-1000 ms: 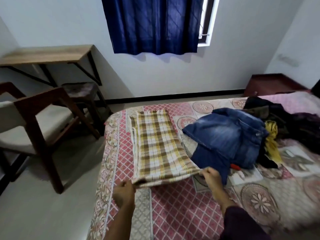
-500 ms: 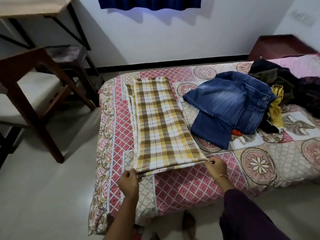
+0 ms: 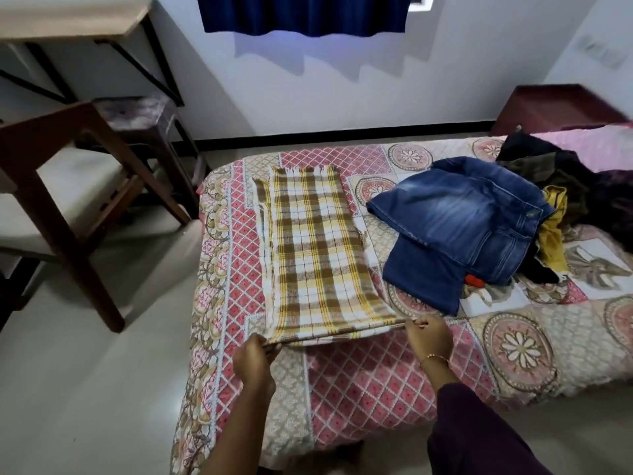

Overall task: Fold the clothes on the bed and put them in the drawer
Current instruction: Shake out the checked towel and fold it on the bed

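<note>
A yellow, brown and white checked cloth [image 3: 313, 255] lies folded lengthwise on the bed [image 3: 383, 382], running away from me. My left hand [image 3: 255, 361] pinches its near left corner and my right hand [image 3: 430, 334] pinches its near right corner, holding the near edge taut just above the bedspread. To the right lie folded blue jeans [image 3: 459, 217] over another dark blue garment [image 3: 424, 275]. Behind them sits a heap of dark and yellow clothes [image 3: 561, 200]. No drawer is in view.
A wooden chair [image 3: 68, 186] stands on the floor left of the bed, with a stool [image 3: 144, 114] and a wall desk [image 3: 78, 18] behind it. A dark red wooden unit [image 3: 561, 104] stands at the far right. A blue curtain [image 3: 305, 12] hangs above.
Both hands kept their pinch on the cloth's near corners and drew its near edge back toward the bed's edge. The camera tilted down, then rose slightly.
</note>
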A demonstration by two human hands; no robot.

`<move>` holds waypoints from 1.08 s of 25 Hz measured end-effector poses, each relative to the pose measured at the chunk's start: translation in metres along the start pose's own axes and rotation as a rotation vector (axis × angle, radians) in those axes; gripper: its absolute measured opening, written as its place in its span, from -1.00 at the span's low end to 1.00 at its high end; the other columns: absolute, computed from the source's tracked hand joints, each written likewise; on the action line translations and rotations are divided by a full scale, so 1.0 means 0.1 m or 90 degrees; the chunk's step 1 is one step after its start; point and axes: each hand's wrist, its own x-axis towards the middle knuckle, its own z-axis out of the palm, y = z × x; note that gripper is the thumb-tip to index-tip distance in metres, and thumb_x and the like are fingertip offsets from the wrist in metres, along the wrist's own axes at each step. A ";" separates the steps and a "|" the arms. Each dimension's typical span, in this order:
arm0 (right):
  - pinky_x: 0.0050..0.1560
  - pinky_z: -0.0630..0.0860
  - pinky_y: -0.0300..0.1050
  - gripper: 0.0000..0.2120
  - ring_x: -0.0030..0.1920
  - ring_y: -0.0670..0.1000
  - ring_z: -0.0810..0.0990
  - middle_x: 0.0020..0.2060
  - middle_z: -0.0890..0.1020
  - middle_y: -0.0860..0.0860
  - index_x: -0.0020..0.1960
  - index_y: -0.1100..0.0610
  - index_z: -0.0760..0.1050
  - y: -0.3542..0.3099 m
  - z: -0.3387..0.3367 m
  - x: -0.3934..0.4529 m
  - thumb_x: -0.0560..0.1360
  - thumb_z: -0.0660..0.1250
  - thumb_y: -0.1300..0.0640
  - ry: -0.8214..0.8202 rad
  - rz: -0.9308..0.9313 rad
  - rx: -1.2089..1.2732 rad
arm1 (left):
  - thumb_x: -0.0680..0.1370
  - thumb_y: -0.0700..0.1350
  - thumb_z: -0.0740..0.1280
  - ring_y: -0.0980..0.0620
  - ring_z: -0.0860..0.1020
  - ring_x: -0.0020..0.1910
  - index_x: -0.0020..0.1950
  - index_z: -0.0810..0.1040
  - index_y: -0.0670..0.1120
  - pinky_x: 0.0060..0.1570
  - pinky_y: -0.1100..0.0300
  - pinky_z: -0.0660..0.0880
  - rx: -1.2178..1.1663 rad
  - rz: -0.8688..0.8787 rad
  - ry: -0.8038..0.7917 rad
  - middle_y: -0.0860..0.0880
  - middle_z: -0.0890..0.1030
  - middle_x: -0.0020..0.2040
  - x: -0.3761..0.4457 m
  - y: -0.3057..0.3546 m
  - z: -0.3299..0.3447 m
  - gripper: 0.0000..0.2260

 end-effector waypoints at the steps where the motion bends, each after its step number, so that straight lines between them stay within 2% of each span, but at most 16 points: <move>1: -0.26 0.28 -0.13 -0.81 -0.27 0.16 0.46 -0.33 0.50 0.16 -0.34 0.26 0.44 -0.10 0.01 0.08 0.41 0.38 0.27 0.007 -0.020 0.022 | 0.52 -0.32 0.20 -0.03 0.52 -0.39 -0.27 0.44 -0.22 -0.44 0.25 0.53 -0.014 0.006 0.004 -0.17 0.51 -0.27 0.03 0.08 0.10 -0.83; 4: -0.26 0.24 -0.15 -0.80 -0.27 0.16 0.46 -0.33 0.46 0.12 -0.35 0.24 0.39 -0.43 0.12 0.38 0.37 0.38 0.35 0.036 -0.109 0.052 | 0.52 -0.31 0.24 0.09 0.53 -0.50 -0.28 0.43 -0.19 -0.52 0.33 0.49 -0.049 0.043 0.017 -0.09 0.49 -0.32 0.19 0.37 0.44 -0.82; 6: -0.26 0.24 -0.16 -0.84 -0.28 0.12 0.43 -0.31 0.47 0.09 -0.33 0.24 0.42 -0.69 0.25 0.67 0.37 0.37 0.35 0.031 -0.140 0.050 | 0.52 -0.31 0.27 0.08 0.51 -0.47 -0.28 0.44 -0.18 -0.54 0.35 0.48 -0.053 0.064 0.007 -0.08 0.49 -0.32 0.41 0.58 0.71 -0.83; 8: -0.24 0.27 -0.17 -0.92 -0.25 0.08 0.43 -0.29 0.49 0.08 -0.27 0.27 0.48 -0.93 0.42 1.00 0.38 0.36 0.35 0.015 -0.151 0.045 | 0.51 -0.30 0.30 0.06 0.48 -0.42 -0.29 0.44 -0.18 -0.54 0.37 0.47 -0.059 0.065 0.003 -0.09 0.49 -0.32 0.69 0.77 1.01 -0.82; 12: -0.21 0.39 -0.10 -0.97 -0.22 0.12 0.48 -0.27 0.50 0.09 -0.19 0.30 0.51 -1.46 0.87 1.76 0.40 0.36 0.35 0.003 -0.194 0.046 | 0.49 -0.31 0.33 0.17 0.48 -0.57 -0.28 0.45 -0.20 -0.60 0.39 0.39 -0.057 0.087 -0.003 -0.10 0.50 -0.32 1.25 1.25 1.72 -0.84; 14: -0.22 0.34 -0.15 -0.98 -0.23 0.08 0.46 -0.26 0.51 0.10 -0.14 0.31 0.53 -1.81 1.10 2.20 0.43 0.34 0.36 0.008 -0.233 0.057 | 0.50 -0.31 0.34 0.13 0.50 -0.47 -0.25 0.46 -0.19 -0.55 0.38 0.42 -0.045 0.117 -0.001 -0.07 0.51 -0.31 1.53 1.54 2.12 -0.86; 16: -0.22 0.41 -0.12 -0.94 -0.22 0.09 0.50 -0.22 0.53 0.13 -0.08 0.30 0.53 -2.10 1.31 2.60 0.46 0.31 0.36 -0.008 -0.228 0.061 | 0.49 -0.32 0.35 0.10 0.54 -0.38 -0.21 0.46 -0.19 -0.46 0.34 0.45 -0.050 0.136 -0.010 -0.06 0.52 -0.28 1.72 1.78 2.43 -0.88; 18: -0.14 0.57 0.07 -0.91 -0.18 0.17 0.59 -0.16 0.58 0.17 -0.09 0.23 0.51 -2.36 1.62 3.03 0.46 0.29 0.37 -0.051 -0.196 0.086 | 0.48 -0.34 0.36 0.16 0.58 -0.46 -0.17 0.47 -0.21 -0.51 0.37 0.45 -0.053 0.142 -0.026 -0.07 0.54 -0.25 2.01 1.98 2.76 -0.90; 20: -0.15 0.60 0.19 -0.85 -0.17 0.23 0.64 -0.16 0.60 0.21 -0.18 0.16 0.46 -2.54 1.87 3.34 0.46 0.28 0.38 -0.092 -0.152 0.113 | 0.48 -0.32 0.38 0.21 0.55 -0.54 -0.15 0.47 -0.20 -0.53 0.39 0.47 -0.054 0.144 -0.026 -0.08 0.55 -0.25 2.24 2.12 3.01 -0.90; 23: -0.13 0.62 0.16 -0.77 -0.14 0.23 0.66 -0.16 0.57 0.22 -0.26 0.15 0.40 -2.81 2.16 3.70 0.49 0.26 0.40 -0.118 -0.109 0.149 | 0.48 -0.29 0.40 0.21 0.56 -0.51 -0.14 0.48 -0.19 -0.44 0.38 0.52 -0.041 0.140 -0.031 -0.07 0.56 -0.22 2.70 2.26 3.35 -0.90; 25: -0.12 0.62 0.11 -0.69 -0.12 0.23 0.66 -0.17 0.54 0.19 -0.32 0.10 0.37 -2.97 2.33 3.90 0.49 0.26 0.42 -0.120 -0.086 0.181 | 0.50 -0.27 0.37 0.22 0.57 -0.48 -0.15 0.48 -0.18 -0.45 0.39 0.50 -0.028 0.134 -0.056 -0.07 0.57 -0.21 2.99 2.33 3.56 -0.92; 27: -0.12 0.62 0.07 -0.76 -0.07 0.24 0.65 -0.15 0.53 0.18 -0.26 0.16 0.41 -3.09 2.50 4.09 0.49 0.25 0.43 -0.127 -0.073 0.192 | 0.54 -0.29 0.31 0.18 0.59 -0.44 -0.11 0.46 -0.22 -0.48 0.39 0.47 -0.059 0.121 -0.050 -0.10 0.57 -0.20 3.24 2.36 3.74 -0.95</move>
